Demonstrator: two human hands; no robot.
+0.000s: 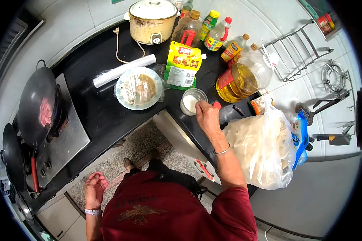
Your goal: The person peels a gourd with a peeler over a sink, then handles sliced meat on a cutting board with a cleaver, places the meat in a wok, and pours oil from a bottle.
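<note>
My right hand (208, 116) is over the rim of a small clear tub (188, 105) of white grains, at the corner of the black counter. Its fingers are closed; what they hold, if anything, is hidden. A round red piece (216, 105) shows just beside the knuckles, and I cannot tell whether it belongs to something in the hand. My left hand (95, 186) hangs low by my side, nothing in it, the fingers loosely bent and apart. On the left, pink raw meat (45, 112) lies in a dark wok (37, 96) on the stove.
Behind the tub stand a yellow-green pouch (183, 66), a large oil jug (239, 80) and several bottles. A plastic-covered plate (138, 88), a roll of cling film (124, 70) and an electric pot (153, 24) sit leftward. A full plastic bag (261, 148) lies right of my forearm.
</note>
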